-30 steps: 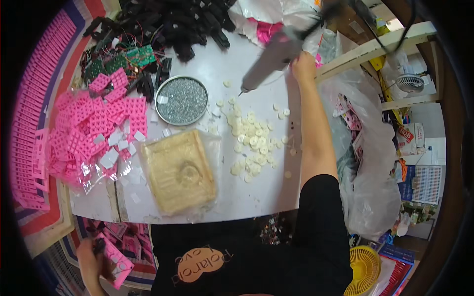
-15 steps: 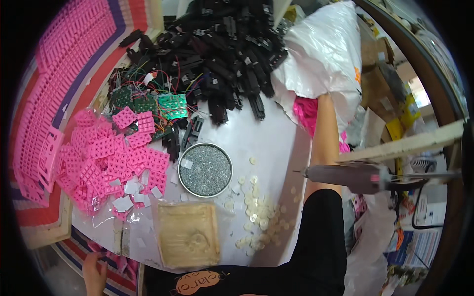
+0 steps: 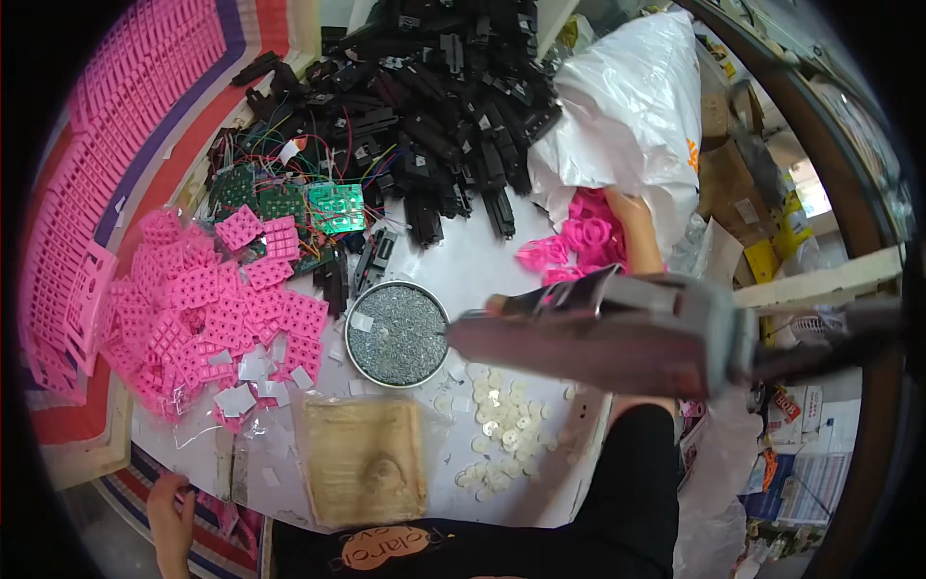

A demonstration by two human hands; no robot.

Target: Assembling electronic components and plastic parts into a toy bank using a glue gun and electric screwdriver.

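My right hand (image 3: pixel 629 210) reaches to the mouth of a white plastic sack (image 3: pixel 627 106) at the right. Its fingers are hidden by the sack and by bright pink plastic pieces (image 3: pixel 590 234), which spill from the mouth onto the table. A grey power screwdriver (image 3: pixel 598 333), smeared by motion, hangs across the picture in front of my right forearm, its tip near a round tin of small metal screws (image 3: pixel 400 333). At the lower left, my left hand (image 3: pixel 172 511) is beside pink parts (image 3: pixel 227 521) in a striped container, fingers loosely curved and apart, with nothing visible in them.
Black plastic housings (image 3: pixel 453 116) heap at the back, beside wired green circuit boards (image 3: pixel 336 207). Pink keypads (image 3: pixel 217 309) pile at the left below a pink slatted basket (image 3: pixel 145 106). A wooden block (image 3: pixel 367 463) and pale discs (image 3: pixel 506 425) lie at the front.
Pink pieces have come out of the sack onto the table beside my right hand. The screwdriver has swung left towards the tin. My left hand has shifted slightly left and up.
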